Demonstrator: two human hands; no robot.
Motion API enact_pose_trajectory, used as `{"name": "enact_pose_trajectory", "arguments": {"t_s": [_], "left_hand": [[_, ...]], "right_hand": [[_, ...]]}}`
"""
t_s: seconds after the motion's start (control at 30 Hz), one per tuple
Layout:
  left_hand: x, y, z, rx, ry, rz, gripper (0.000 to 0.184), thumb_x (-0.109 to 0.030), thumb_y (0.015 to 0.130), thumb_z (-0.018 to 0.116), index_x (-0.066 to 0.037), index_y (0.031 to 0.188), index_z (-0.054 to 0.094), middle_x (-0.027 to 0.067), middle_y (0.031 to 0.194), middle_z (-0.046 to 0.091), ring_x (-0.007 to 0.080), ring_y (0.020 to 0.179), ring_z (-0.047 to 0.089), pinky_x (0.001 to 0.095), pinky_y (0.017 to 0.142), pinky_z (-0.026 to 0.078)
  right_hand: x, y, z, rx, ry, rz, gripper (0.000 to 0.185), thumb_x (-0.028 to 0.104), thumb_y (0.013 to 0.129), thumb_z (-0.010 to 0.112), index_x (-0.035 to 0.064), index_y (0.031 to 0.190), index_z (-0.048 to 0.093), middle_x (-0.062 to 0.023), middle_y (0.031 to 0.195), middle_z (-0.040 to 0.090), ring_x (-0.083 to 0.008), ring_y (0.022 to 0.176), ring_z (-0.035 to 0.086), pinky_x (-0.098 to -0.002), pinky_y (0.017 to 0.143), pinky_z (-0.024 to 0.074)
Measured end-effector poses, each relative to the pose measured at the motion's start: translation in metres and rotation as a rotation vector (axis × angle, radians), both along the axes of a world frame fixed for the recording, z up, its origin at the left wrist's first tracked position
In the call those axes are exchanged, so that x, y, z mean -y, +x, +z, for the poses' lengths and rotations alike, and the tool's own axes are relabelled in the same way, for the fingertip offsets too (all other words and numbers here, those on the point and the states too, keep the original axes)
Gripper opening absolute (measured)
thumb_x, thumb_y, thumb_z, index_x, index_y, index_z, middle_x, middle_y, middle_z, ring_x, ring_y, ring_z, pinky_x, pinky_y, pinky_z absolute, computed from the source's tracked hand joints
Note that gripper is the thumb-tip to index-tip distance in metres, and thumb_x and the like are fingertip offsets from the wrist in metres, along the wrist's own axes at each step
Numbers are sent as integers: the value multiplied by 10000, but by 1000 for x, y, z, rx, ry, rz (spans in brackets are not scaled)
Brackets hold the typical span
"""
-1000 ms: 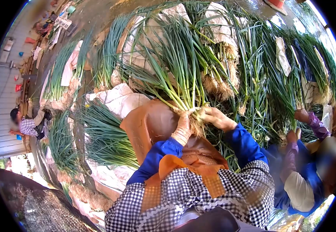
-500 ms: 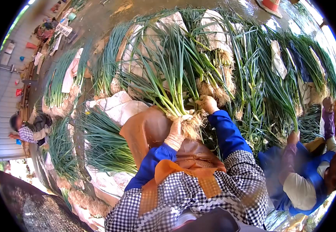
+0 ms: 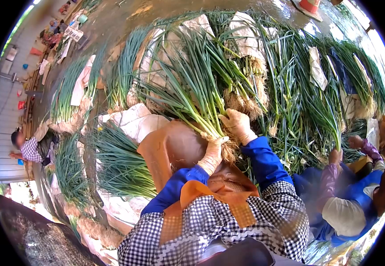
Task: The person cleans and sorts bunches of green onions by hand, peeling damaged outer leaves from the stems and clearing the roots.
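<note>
My left hand [image 3: 212, 155] is closed around the white lower stems of a bunch of green onions [image 3: 197, 99], just above their pale roots. The leaves fan up and to the left, away from me. My right hand [image 3: 237, 126] is at the right side of the same bunch, its fingers curled against the stems a little higher up. The root tangle [image 3: 230, 150] hangs below, between my two hands. Beneath them a brown apron [image 3: 174, 144] covers my lap.
Trimmed green onions [image 3: 123, 162] lie at my left by a white sack [image 3: 135, 122]. Loose green onions [image 3: 294, 102] cover the ground ahead and right. A co-worker [image 3: 347, 208] at right holds green onions. Another person [image 3: 30, 148] sits far left. A traffic cone [image 3: 309, 6] stands at back.
My left hand and the bunch's root end have shifted right, closer to my right hand, and the leaves lean more to the left. The co-worker's farther hand has moved nearer the held onions.
</note>
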State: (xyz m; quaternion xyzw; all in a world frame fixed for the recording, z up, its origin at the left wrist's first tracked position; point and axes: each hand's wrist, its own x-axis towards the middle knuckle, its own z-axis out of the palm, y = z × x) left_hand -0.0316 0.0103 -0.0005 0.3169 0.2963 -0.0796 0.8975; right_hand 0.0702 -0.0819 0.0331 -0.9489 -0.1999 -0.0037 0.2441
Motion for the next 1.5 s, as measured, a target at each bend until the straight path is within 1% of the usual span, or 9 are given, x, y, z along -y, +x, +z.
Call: {"name": "enact_pose_trajectory", "arguments": {"t_s": [0.33,0.43,0.57,0.73,0.93,1.03,1.2,1.37,1.5], "left_hand": [[-18,1,-6,-10,-282,83,314,-47,729,519,26,1034,525,132,908,591,266,821,590,390,762,509],[-15,3,6,-65,-287,77,360,-92,720,524,4,1066,532,121,923,592,261,829,586,381,763,507],[-22,2,14,41,-394,38,377,-112,730,512,-5,1091,532,118,952,595,264,849,587,382,781,500],[-23,4,33,26,-437,157,295,-87,721,524,-13,1007,535,111,918,589,264,837,590,384,740,516],[-28,11,34,153,-571,97,381,-164,751,508,-18,1103,518,114,972,588,270,855,581,395,756,502],[-32,9,30,181,-641,43,389,-187,761,500,-20,1112,514,120,984,582,271,864,574,396,771,492],[-36,6,23,341,-814,-56,404,-225,778,486,-22,1127,508,128,1004,571,274,880,563,397,795,475],[-42,-1,19,269,-767,1,426,-252,794,464,-26,1155,483,130,1019,542,259,878,540,386,770,467],[-40,1,33,193,-669,34,428,-257,798,461,-26,1157,481,128,1024,541,256,880,537,388,770,462]], "right_hand": [[91,-28,54,-612,-939,435,460,424,851,523,70,1145,536,-89,1046,607,-201,940,605,-383,802,494],[64,15,-8,-374,569,170,562,421,841,549,22,1227,464,-151,1198,540,-261,1044,556,-332,894,426],[-13,55,-47,-912,1102,110,377,271,933,425,23,1213,479,-115,1061,582,-172,880,570,-306,780,453],[-24,21,-80,-99,423,-29,368,318,884,492,-3,1040,582,-166,768,606,-292,735,586,-345,704,473],[112,-69,40,-946,218,241,384,313,886,450,16,1093,577,-156,942,633,-243,839,610,-339,732,459],[134,-63,-12,-574,-878,788,283,309,879,481,56,918,601,-90,890,631,-237,771,632,-305,548,472],[26,-2,11,-384,743,115,423,328,871,544,31,1171,513,-159,1146,553,-256,1085,516,-330,912,407],[-24,24,7,-842,527,220,407,326,879,527,31,1158,517,-172,1020,581,-314,900,576,-365,802,453],[-24,-3,-9,151,291,196,284,340,858,521,73,805,599,-150,662,583,-319,667,594,-402,615,482]]}}
